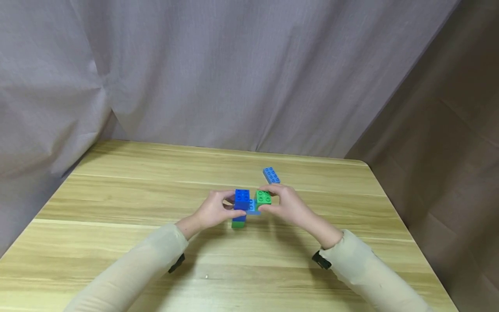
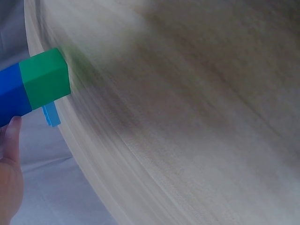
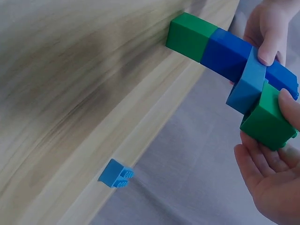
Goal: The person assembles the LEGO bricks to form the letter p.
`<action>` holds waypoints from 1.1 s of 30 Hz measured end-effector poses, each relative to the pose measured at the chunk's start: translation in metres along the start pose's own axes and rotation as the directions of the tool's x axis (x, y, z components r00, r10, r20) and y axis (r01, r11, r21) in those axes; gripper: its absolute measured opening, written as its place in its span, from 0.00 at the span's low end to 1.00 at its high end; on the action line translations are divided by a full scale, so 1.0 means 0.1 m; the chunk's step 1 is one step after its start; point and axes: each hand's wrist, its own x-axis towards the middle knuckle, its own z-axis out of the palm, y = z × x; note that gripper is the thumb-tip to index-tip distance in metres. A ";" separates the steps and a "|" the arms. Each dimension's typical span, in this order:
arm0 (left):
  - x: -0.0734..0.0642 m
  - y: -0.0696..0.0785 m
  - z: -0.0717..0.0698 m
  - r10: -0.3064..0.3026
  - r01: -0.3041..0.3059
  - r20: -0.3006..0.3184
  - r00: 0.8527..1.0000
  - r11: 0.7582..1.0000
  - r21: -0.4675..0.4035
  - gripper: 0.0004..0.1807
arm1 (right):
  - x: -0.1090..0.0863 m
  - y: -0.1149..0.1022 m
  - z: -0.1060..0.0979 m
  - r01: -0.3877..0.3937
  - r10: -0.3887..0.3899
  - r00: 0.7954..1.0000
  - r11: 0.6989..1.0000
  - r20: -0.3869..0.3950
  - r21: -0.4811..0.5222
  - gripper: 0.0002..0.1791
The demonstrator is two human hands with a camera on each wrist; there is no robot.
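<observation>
My left hand (image 1: 212, 210) grips a tower of toy building bricks near its top. From the base up, the right wrist view shows a green brick (image 3: 190, 36), a dark blue brick (image 3: 226, 52), a longer light blue brick (image 3: 248, 82) jutting out sideways, and another dark blue brick (image 1: 242, 200). My right hand (image 1: 290, 206) pinches a second green brick (image 1: 263, 197) at the jutting end of the light blue one; it looks slightly tilted there, and I cannot tell whether it is seated. In the left wrist view, part of the left hand (image 2: 10, 178) shows beside the tower.
A loose light blue brick (image 1: 271, 175) lies studs up on the wooden table (image 1: 117, 195), beyond my right hand. Grey curtains (image 1: 218, 78) hang behind the table, and a darker one (image 1: 448, 130) hangs along the right side.
</observation>
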 end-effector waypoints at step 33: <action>0.00 -0.01 0.05 -0.070 0.068 -0.025 0.997 0.996 -0.059 0.22 | 0.27 0.66 -0.14 -0.169 0.168 0.985 0.985 0.039 0.016 0.30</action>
